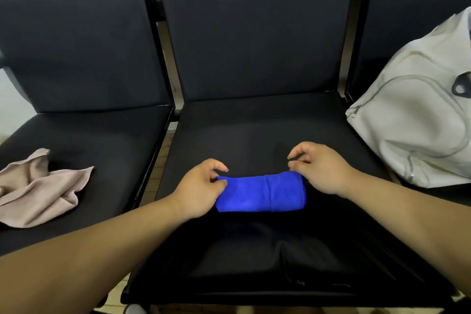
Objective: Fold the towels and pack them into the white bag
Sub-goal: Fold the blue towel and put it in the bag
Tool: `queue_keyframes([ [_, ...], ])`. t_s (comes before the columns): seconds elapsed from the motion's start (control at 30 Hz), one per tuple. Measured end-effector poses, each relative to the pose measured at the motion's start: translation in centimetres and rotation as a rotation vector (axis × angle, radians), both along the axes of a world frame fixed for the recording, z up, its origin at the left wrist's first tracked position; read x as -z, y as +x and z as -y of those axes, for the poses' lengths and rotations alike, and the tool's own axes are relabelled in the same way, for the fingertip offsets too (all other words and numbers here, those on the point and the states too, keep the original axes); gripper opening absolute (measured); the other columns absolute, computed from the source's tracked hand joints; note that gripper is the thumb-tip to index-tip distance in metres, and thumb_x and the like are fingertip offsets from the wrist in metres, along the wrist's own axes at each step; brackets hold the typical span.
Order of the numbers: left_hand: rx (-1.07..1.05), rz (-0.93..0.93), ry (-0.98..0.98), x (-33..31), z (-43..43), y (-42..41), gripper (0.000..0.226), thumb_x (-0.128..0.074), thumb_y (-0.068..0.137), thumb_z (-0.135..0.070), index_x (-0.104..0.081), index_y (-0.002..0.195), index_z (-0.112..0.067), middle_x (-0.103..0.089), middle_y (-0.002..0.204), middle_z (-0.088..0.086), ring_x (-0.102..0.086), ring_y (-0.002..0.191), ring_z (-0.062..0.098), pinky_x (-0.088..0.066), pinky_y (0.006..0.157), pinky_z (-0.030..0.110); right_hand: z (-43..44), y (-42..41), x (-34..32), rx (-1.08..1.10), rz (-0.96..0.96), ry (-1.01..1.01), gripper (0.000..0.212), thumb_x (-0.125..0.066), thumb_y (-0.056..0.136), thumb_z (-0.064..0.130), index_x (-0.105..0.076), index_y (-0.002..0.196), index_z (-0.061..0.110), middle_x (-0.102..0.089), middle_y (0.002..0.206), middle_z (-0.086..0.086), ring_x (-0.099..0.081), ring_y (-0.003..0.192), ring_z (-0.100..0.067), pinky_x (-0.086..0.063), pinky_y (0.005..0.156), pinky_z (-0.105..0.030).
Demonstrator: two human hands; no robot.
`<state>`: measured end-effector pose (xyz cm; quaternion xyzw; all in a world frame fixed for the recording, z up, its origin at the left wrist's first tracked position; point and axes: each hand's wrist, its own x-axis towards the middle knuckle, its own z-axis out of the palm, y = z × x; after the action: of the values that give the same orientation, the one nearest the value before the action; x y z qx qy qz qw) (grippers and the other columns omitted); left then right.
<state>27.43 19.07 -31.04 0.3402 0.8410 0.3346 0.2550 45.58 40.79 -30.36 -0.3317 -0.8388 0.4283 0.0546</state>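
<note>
Left hand (201,186) comes in from the near left on a bare forearm, its fingers curled and its thumb laid over the far left corner of the blue towel (262,192), gripping that end; right hand (321,168) sits at the towel's far right corner with fingers curled and the thumb touching the cloth, though whether it truly pinches the fold cannot be told. The blue towel lies between the two hands, folded into a short thick band running left to right, flat on the black middle seat (254,130); a seam or fold line crosses it right of centre. On the left seat (102,140), well apart from the hands, a pink towel (38,191) lies crumpled and unfolded; on the seat to the right the white bag (418,115) slumps on its side, zips showing. Beyond stand the dark padded backrests (254,28), a black frame between them; pale floor shows through the gaps.
</note>
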Motion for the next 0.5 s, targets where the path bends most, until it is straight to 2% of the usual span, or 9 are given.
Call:
queue_keyframes([
  [0.07,-0.006,-0.050,-0.004,0.3,-0.3,-0.3,0.023,-0.064,0.096,-0.019,-0.057,0.113,-0.033,-0.068,0.091,-0.005,-0.066,0.085,0.010,-0.046,0.074,0.019,0.1,-0.2,0.2,0.040,-0.027,-0.112,0.012,-0.073,0.091,0.032,-0.065,0.099,0.027,-0.075,0.088,0.004,-0.072,0.081,-0.014,-0.059,0.069,-0.031],
  [0.13,0.006,-0.089,-0.008,0.5,-0.4,-0.3,0.025,-0.064,0.097,-0.021,-0.056,0.117,-0.032,-0.068,0.092,-0.007,-0.066,0.087,0.008,-0.046,0.074,0.017,0.2,-0.1,0.3,0.014,-0.036,-0.207,0.024,-0.079,0.086,0.027,-0.064,0.105,0.027,-0.074,0.091,0.003,-0.073,0.082,-0.015,-0.058,0.064,-0.027],
  [0.2,0.026,-0.122,-0.023,0.6,-0.5,-0.2,0.026,-0.063,0.098,-0.022,-0.054,0.118,-0.034,-0.066,0.093,-0.010,-0.064,0.089,0.006,-0.043,0.074,0.014,0.2,0.2,0.6,-0.056,0.004,-0.123,0.032,-0.082,0.083,0.022,-0.062,0.108,0.030,-0.073,0.092,0.006,-0.071,0.082,-0.013,-0.056,0.070,-0.026],
  [0.3,0.053,-0.189,-0.054,0.9,-0.5,-0.1,0.024,-0.062,0.098,-0.021,-0.053,0.116,-0.034,-0.064,0.095,-0.012,-0.061,0.089,0.005,-0.041,0.074,0.012,0.1,0.7,1.3,-0.127,0.091,0.079,0.032,-0.082,0.083,0.026,-0.061,0.102,0.040,-0.071,0.091,0.014,-0.065,0.079,-0.008,-0.052,0.079,-0.027],
  [0.4,0.084,-0.280,-0.063,1.1,-0.6,0.0,0.017,-0.059,0.099,-0.020,-0.054,0.113,-0.030,-0.061,0.095,-0.011,-0.058,0.086,0.007,-0.039,0.071,0.013,0.2,0.8,1.5,-0.151,0.128,0.136,0.027,-0.080,0.084,0.026,-0.062,0.097,0.041,-0.068,0.091,0.017,-0.064,0.076,-0.006,-0.054,0.077,-0.026],
  [0.5,0.091,-0.318,-0.051,1.2,-0.9,0.1,0.017,-0.059,0.100,-0.020,-0.054,0.113,-0.029,-0.059,0.093,-0.012,-0.056,0.084,0.005,-0.038,0.069,0.011,0.1,0.5,1.5,-0.179,0.147,0.172,0.022,-0.079,0.085,0.025,-0.064,0.095,0.037,-0.069,0.088,0.016,-0.062,0.075,0.000,-0.049,0.071,-0.017],
])
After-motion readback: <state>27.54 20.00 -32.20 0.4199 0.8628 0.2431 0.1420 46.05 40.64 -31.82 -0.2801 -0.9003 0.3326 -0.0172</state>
